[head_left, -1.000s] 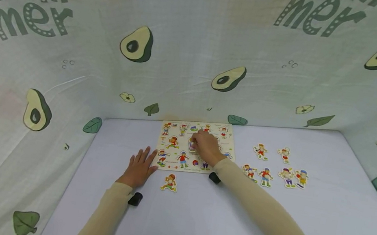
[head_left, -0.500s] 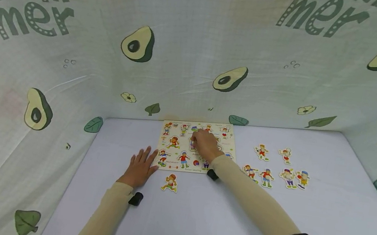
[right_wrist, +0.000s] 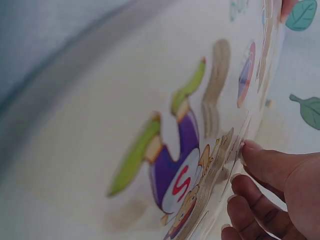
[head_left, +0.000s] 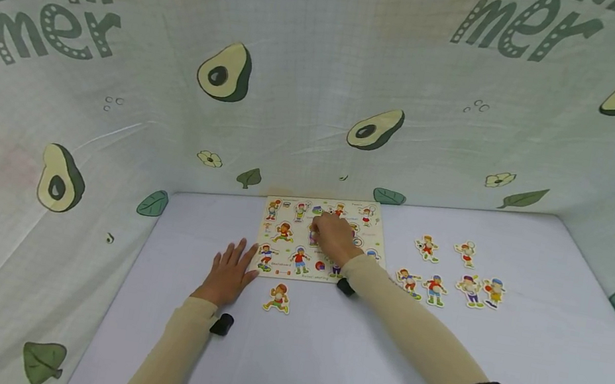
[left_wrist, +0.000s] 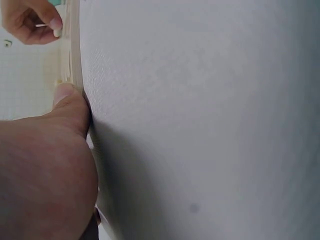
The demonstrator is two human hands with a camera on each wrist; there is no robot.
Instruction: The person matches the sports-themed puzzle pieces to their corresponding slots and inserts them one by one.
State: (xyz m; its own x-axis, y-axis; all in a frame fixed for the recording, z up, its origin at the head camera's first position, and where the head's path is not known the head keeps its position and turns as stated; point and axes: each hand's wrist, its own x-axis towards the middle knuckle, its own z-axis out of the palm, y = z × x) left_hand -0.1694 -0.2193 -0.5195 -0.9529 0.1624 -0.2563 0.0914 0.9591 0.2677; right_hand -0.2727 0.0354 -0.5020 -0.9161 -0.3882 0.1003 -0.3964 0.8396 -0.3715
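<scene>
A wooden peg puzzle board (head_left: 373, 233) printed with sporty children lies at the back of the table. Over its middle, my right hand (head_left: 336, 237) pinches a puzzle piece (head_left: 313, 238) between thumb and fingers; the hand covers most of it. The piece's small white knob (left_wrist: 57, 32) shows between the fingertips in the left wrist view. My left hand (head_left: 226, 276) lies flat with spread fingers at the board's left edge, its thumb against that edge. Just in front of the board rests a loose running-child piece (head_left: 278, 298).
To the right of the board lie several loose pieces, among them a footballer (head_left: 427, 248), a child with a racket (head_left: 465, 253) and a child in a blue cap (head_left: 492, 293). A cloth curtain (head_left: 291, 142) with avocado prints rises directly behind the table.
My right forearm has shifted slightly to the left while its hand stays over the same spot on the board. The left hand has not moved.
</scene>
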